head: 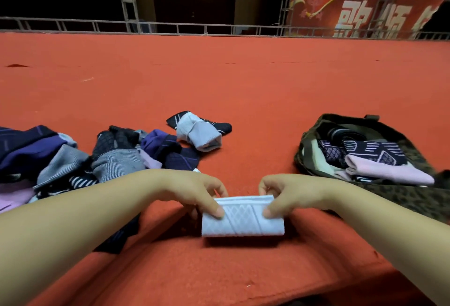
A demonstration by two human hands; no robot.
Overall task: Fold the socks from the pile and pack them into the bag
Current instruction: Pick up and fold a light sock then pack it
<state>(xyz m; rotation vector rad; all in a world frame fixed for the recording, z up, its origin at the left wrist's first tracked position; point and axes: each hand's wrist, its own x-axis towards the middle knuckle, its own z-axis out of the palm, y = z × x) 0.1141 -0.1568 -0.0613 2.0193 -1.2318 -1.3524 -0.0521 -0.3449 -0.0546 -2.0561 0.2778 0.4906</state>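
Note:
A folded white sock (pixel 243 220) with a diamond weave lies on the red carpet close in front of me. My left hand (pixel 194 191) pinches its upper left corner, thumb on top. My right hand (pixel 287 193) pinches the upper right corner the same way. The pile of socks (pixel 73 159), purple, grey, black and striped, spreads over the left side. A dark olive patterned bag (pixel 314 135) lies open at the right, and several folded socks, black-patterned and pink, sit inside it.
A loose grey and black sock bundle (pixel 199 130) lies alone beyond my hands. A dark sock (pixel 121 235) lies partly under my left forearm. The red carpet (pixel 219 74) stretches far ahead to a metal truss rail (pixel 170 26). A red banner (pixel 353 11) hangs at the back right.

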